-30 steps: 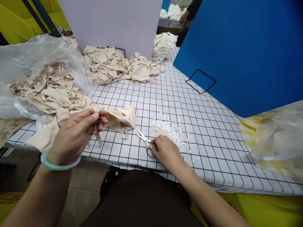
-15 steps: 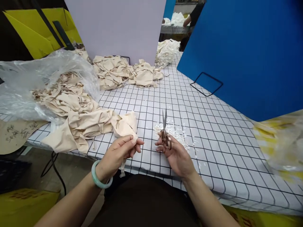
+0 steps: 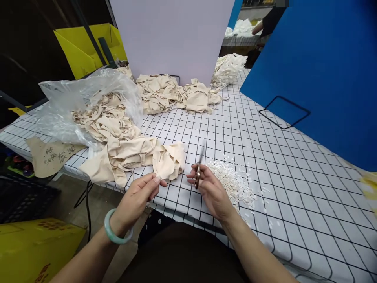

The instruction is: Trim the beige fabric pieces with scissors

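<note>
My left hand [image 3: 143,189], with a green bangle [image 3: 111,230] at the wrist, pinches the edge of a beige fabric piece [image 3: 167,161]. The rest of that piece lies on the table beside a draped beige heap [image 3: 129,151]. In my right hand [image 3: 212,192] is a pair of scissors [image 3: 198,173], fingers through the bronze handles, blades pointing away from me and blurred. The scissors are apart from the fabric. Right by this hand lie many small white scraps [image 3: 235,181] on the checked cloth.
A clear plastic bag [image 3: 67,102] spills beige pieces at left. More beige piles [image 3: 161,92] and a white pile [image 3: 231,67] lie farther back. A lilac panel [image 3: 173,35] and a blue panel [image 3: 318,70] stand upright. Another person's arm [image 3: 265,23] shows beyond.
The view has swung left, so the scene sits farther right. The scissors have turned and their blades are closer to the fabric. My left hand still pinches the piece.
</note>
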{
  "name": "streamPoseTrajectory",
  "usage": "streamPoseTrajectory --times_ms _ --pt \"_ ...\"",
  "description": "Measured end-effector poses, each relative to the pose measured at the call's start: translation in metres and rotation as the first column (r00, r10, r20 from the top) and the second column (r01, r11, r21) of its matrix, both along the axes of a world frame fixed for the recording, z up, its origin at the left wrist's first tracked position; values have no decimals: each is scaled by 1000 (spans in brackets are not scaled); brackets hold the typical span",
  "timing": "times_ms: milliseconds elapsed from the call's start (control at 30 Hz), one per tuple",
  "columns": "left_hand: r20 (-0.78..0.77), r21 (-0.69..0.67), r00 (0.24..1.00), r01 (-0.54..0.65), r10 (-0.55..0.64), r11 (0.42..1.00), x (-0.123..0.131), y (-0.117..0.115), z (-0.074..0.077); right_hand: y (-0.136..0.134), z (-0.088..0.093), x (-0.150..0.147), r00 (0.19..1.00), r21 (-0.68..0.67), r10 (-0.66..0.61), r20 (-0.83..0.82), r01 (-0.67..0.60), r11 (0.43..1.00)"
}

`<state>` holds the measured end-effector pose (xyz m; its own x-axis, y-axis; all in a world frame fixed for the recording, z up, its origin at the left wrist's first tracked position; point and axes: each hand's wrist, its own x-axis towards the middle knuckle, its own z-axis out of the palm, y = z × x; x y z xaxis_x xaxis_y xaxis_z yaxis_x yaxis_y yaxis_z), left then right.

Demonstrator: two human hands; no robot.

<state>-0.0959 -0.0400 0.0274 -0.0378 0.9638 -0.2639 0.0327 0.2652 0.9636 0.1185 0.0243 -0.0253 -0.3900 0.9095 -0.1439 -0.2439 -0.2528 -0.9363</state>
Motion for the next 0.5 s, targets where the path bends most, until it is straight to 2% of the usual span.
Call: streamPoseTrajectory --times_ms 67,200,267,367,433,500 --pt "-11 1 1000 -11 11 1000 -5 -2 -2 -1 1 -9 999 17 14 44 -14 1000" --pt "-30 32 999 11 -10 999 -3 -2 -1 -7 -2 -40 994 212 16 112 -40 976" --pt "-95 89 995 48 -39 995 -1 -1 4 -7 -4 -54 994 246 -16 107 -11 969" --pt "-236 207 971 90 -39 974 0 0 14 -4 -4 -65 998 135 -56 -6 56 989" --pt "-322 299 946 74 27 951 0 1 19 -5 -1 -68 994 32 -49 -95 53 998" --pt "-345 380 934 51 90 923 2 3 21 -10 3 -72 985 -58 -21 -173 11 998"
